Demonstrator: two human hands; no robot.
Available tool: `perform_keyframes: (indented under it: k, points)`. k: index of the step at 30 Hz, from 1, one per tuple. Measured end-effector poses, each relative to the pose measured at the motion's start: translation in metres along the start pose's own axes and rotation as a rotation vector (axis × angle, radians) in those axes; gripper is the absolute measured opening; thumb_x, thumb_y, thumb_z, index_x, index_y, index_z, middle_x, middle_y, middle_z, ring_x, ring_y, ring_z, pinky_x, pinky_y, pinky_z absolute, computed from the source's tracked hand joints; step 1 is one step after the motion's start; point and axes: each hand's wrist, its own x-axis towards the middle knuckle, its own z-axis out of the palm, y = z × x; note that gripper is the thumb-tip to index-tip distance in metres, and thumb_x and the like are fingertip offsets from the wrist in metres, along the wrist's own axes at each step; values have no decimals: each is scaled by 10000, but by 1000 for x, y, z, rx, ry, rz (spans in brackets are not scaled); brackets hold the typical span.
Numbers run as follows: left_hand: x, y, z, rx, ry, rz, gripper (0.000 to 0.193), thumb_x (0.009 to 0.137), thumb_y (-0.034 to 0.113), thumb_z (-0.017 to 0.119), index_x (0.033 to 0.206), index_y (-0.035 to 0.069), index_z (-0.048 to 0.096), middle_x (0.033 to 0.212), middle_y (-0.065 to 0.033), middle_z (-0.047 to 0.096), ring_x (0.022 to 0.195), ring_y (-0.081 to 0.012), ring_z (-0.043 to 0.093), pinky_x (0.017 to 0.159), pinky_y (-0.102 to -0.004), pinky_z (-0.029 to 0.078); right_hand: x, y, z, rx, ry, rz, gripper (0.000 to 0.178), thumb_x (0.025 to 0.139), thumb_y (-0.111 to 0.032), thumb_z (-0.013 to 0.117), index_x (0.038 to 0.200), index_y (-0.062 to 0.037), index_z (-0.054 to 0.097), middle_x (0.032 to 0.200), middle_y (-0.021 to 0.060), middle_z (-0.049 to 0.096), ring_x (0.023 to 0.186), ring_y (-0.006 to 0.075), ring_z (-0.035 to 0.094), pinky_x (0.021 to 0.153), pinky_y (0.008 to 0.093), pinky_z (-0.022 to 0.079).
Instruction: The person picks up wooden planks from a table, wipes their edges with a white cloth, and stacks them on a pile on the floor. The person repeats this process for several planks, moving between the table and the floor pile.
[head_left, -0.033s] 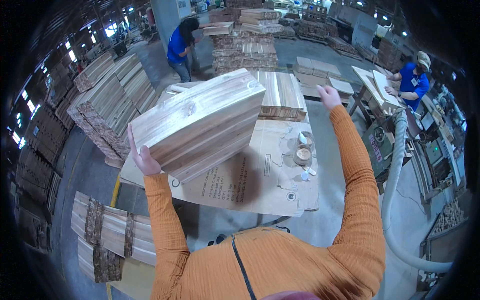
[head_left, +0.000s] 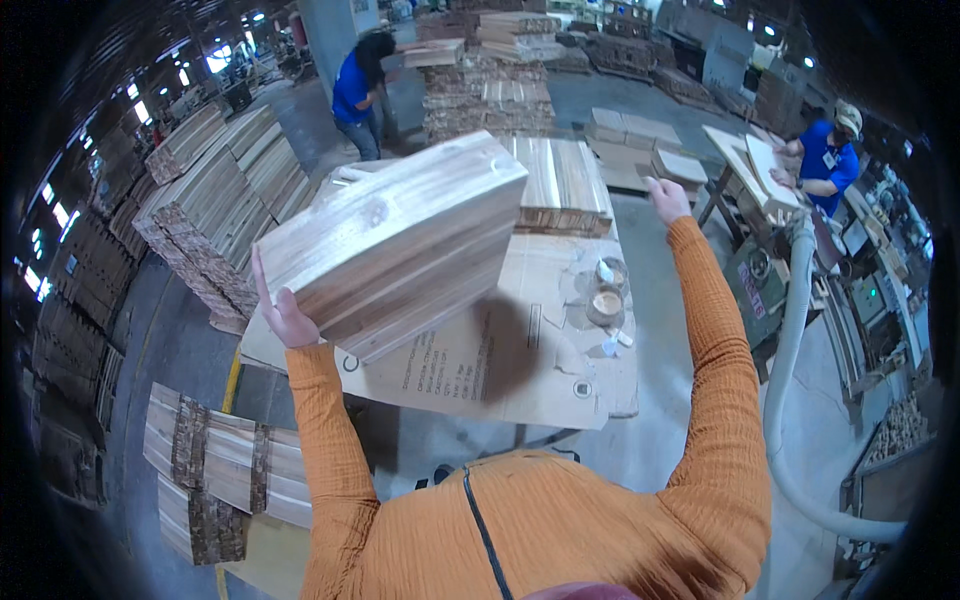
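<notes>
Orange ribbed sleeves (head_left: 715, 345) lead up to both hands, and from where I stand the left hand (head_left: 288, 320) is clamped on the near left corner of a thick wooden block (head_left: 395, 225), thumb on the front face and the other fingers along the end. That block sits tilted above the work table, its right end higher than its left, streaked pale and brown; I can't tell whether its lower edge touches anything. Off to the right, well apart from the wood, the right hand (head_left: 670, 203) is raised with its fingers curled in; whether it pinches something small, I can't tell.

Beneath the block spreads a printed cardboard sheet (head_left: 550, 393), shadowed in the middle. Two round tubs (head_left: 606, 307) stand close together near its right side, with a small pale item (head_left: 613, 345) just nearer the person. Behind the block lies another striped wooden slab (head_left: 562, 185).

Farther out, tall stacks of boards (head_left: 225, 175) rise on the left. One co-worker in blue (head_left: 352, 88) stands near the back piles; another co-worker (head_left: 828, 165) handles a pale panel (head_left: 765, 165) at the right, past a thick grey hose (head_left: 783, 430).
</notes>
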Motion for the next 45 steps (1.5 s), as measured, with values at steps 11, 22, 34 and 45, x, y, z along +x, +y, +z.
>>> perform_keyframes:
  k: [11, 22, 34, 45]
  points:
    - [10, -15, -9, 73, 17, -53, 707, 876, 534, 310, 1325, -11, 357, 1287, -192, 413, 1175, -328, 421, 951, -406, 383, -218, 76, 38, 363, -242, 384, 176, 809, -184, 560, 876, -41, 637, 642, 32, 530, 598, 113, 505, 579, 272, 445]
    - [9, -14, -4, 28, 65, -138, 647, 892, 444, 291, 1293, -57, 379, 1277, -199, 425, 1193, -291, 404, 996, -412, 323, -146, 35, 77, -635, -672, 317, 220, 792, -224, 555, 956, -125, 662, 943, 108, 647, 917, 247, 620, 758, 380, 492]
    - [17, -23, -9, -50, 52, -88, 693, 829, 450, 413, 1308, -51, 375, 1307, -173, 422, 1200, -248, 409, 1017, -349, 284, -130, 32, 119, -1030, -857, 130, 231, 852, -185, 482, 995, -90, 637, 1031, 91, 644, 930, 262, 627, 759, 407, 483]
    - [14, -17, -17, -80, 66, -82, 705, 831, 453, 436, 1319, -51, 359, 1298, -179, 429, 1184, -242, 430, 1006, -338, 304, -19, -148, 89, 600, -535, -138, 191, 824, -188, 625, 859, 0, 623, 708, -37, 544, 642, 54, 455, 591, 217, 383]
